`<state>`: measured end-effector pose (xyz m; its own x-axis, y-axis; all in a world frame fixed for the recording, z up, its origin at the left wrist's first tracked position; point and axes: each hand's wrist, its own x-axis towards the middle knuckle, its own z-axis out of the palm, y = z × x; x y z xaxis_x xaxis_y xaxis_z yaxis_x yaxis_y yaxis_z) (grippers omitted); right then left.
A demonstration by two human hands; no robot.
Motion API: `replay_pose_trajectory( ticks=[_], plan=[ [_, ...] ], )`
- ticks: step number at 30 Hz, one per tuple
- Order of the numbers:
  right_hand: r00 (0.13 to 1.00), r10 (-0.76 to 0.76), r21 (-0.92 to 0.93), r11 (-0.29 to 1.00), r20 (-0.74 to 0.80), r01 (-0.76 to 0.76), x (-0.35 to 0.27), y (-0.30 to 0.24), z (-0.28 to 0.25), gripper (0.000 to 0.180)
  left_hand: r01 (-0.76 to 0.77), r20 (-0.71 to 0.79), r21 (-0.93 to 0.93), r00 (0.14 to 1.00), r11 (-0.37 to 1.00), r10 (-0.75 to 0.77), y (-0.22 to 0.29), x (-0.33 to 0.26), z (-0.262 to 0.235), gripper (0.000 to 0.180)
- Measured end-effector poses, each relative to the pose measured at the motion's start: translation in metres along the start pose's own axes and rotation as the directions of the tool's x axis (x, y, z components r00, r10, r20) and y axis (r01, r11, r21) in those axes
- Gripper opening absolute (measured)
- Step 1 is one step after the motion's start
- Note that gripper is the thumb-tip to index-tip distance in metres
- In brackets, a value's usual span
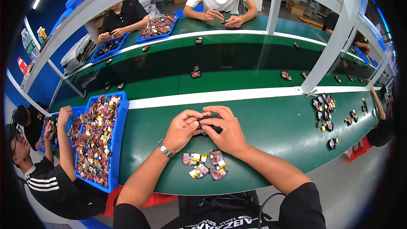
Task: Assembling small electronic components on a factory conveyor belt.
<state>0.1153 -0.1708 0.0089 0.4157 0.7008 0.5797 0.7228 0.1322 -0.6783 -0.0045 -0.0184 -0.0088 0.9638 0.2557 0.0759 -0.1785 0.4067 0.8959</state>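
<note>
My left hand (181,130), with a metal watch on its wrist, and my right hand (225,132) meet above the green tabletop (157,121). Between their fingertips is a small black plastic part (204,118), pinched from both sides and mostly covered by the fingers. Just below my hands lies a cluster of several small electronic assemblies (199,171), each a dark casing with a reddish circuit board and white-and-yellow pieces. To the left of my left hand stands a blue bin (122,121) heaped with similar reddish boards (99,133).
More assemblies (324,110) sit in groups on the right. Beyond a white rail (212,95), a green conveyor belt (237,78) carries scattered units. A grey metal post (328,59) rises at right. A person (57,182) works close on the left; others sit across the belt.
</note>
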Motion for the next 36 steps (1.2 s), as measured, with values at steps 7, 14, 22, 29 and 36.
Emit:
replay_pose_trajectory(
  ticks=[7, 14, 22, 29, 36],
  plan=[
    [0.996, 0.072, 0.074, 0.994, 0.053, -0.075, -0.003, 0.004, 0.003, 0.021, 0.001, -0.033, -0.008, 0.999, 1.0, -0.001, -0.005, 0.001, -0.001, 0.021],
    [0.999, -0.034, 0.051, 0.998, 0.016, 0.033, 0.002, -0.01, 0.0, 0.024, -0.058, -0.023, -0.06, 0.998, 0.997, 0.056, 0.001, -0.002, 0.002, 0.02],
    [1.0, -0.024, 0.042, 0.999, 0.013, 0.023, 0.002, -0.005, -0.004, 0.021, -0.048, -0.004, -0.051, 0.999, 0.998, 0.048, -0.002, 0.001, -0.003, 0.021],
    [0.999, 0.031, 0.139, 0.99, 0.033, -0.035, 0.0, 0.005, 0.003, 0.02, -0.008, -0.024, -0.054, 1.0, 0.999, 0.007, -0.005, 0.0, -0.002, 0.022],
    [0.994, 0.058, 0.12, 0.99, 0.097, -0.069, 0.004, 0.003, 0.003, 0.021, -0.053, -0.082, -0.039, 0.995, 0.998, 0.05, -0.004, 0.003, 0.003, 0.023]
  ],
)
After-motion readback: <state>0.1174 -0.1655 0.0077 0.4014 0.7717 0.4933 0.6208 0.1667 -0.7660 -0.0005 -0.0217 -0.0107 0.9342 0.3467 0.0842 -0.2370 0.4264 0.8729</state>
